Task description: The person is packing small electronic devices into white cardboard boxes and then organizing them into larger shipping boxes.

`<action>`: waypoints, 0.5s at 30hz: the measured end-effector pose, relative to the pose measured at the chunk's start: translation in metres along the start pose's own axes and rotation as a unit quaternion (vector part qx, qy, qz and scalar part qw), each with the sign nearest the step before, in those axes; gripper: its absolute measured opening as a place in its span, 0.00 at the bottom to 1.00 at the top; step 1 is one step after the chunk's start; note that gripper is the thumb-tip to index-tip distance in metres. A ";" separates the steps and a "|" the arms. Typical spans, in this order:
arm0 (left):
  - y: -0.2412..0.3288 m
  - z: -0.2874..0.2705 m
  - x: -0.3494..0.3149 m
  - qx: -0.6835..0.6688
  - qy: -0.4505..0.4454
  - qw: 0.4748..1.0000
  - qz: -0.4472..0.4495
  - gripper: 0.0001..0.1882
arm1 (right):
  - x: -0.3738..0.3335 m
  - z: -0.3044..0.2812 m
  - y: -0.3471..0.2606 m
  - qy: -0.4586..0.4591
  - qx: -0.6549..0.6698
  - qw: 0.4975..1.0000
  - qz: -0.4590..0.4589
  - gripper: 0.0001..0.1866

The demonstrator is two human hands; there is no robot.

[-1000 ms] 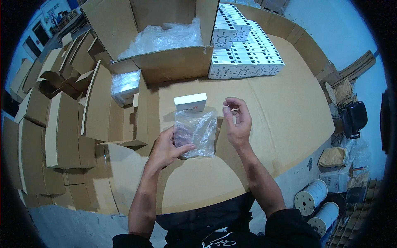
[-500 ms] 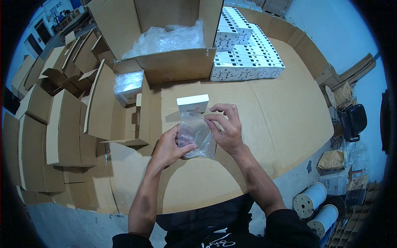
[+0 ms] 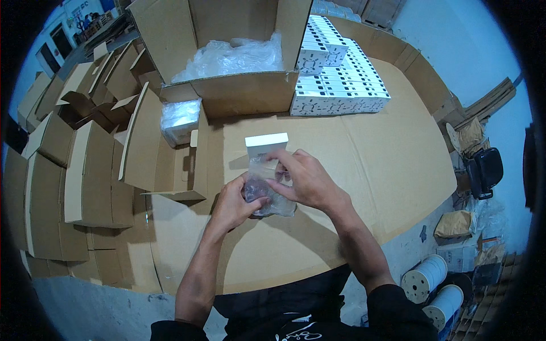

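A clear plastic bag (image 3: 280, 206) lies over the cardboard-covered table in front of me, its contents hard to make out. My left hand (image 3: 232, 203) grips the bag's left side, thumb on top and fingers partly underneath. Over the upper part of the bag is my right hand (image 3: 304, 179), its thumb and index finger apart and the other fingers curled and partly hidden. Just beyond the bag stands a small white box (image 3: 267, 140); the bag and my right hand cover its lower front.
Behind are a large open carton (image 3: 244, 94) of clear plastic bags (image 3: 233, 58) and stacked white printed boxes (image 3: 341, 103). At left, an open carton (image 3: 139, 148) holds a plastic-wrapped bundle (image 3: 179, 120), beside several brown cartons (image 3: 91, 176). Cable spools (image 3: 424, 278) sit on the floor at right.
My right hand has moved left across the bag from its upper right corner, and its thumb and index finger have spread. My left hand keeps its grip in nearly the same place.
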State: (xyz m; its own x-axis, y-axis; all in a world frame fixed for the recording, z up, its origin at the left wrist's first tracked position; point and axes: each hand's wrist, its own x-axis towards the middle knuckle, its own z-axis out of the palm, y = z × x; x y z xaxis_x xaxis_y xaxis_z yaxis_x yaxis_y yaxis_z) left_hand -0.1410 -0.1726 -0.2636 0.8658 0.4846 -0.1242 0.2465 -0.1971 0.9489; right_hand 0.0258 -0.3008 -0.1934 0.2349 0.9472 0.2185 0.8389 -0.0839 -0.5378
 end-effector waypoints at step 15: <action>0.018 -0.007 -0.002 -0.022 -0.061 0.994 -0.093 0.35 | 0.023 -0.033 0.000 0.036 0.170 0.985 -0.021 0.15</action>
State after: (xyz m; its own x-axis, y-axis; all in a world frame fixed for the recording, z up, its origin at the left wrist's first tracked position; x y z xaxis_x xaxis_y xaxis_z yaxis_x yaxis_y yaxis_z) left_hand -0.1413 -0.1716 -0.2443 0.8540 0.4023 -0.3298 0.3898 -0.0752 0.9178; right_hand 0.0473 -0.2894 -0.1614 0.2482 0.9223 0.2962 0.6390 0.0739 -0.7656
